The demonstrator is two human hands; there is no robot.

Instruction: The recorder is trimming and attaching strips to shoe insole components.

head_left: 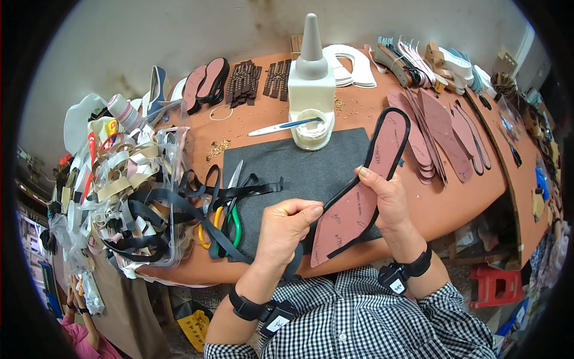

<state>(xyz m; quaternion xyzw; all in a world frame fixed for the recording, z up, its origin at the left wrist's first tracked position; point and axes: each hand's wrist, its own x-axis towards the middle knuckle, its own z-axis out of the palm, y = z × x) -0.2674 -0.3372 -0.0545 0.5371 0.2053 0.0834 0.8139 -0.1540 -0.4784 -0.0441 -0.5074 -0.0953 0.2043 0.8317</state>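
A pink insole [349, 218] with a black edging strip [382, 119] along its rim is held up tilted over the front of the table. My right hand [387, 196] grips it at the middle, thumb on the pink face and fingers behind. At its left edge my left hand [286, 230] is closed, thumb against forefinger, pinching the edging strip. The strip's loose length is partly hidden by that hand. Below lies a dark grey mat [275, 164]. Left of my left hand rest scissors with green handles [237, 224] and another tool with yellow handles [205, 236].
A white glue pot with a cone top [311, 87] stands behind the mat, a blue-white brush [281, 127] across its mouth. A clear bin of strap scraps [137, 185] fills the left. Pink insole pieces [448, 140] lie right. A red stool [495, 286] stands below.
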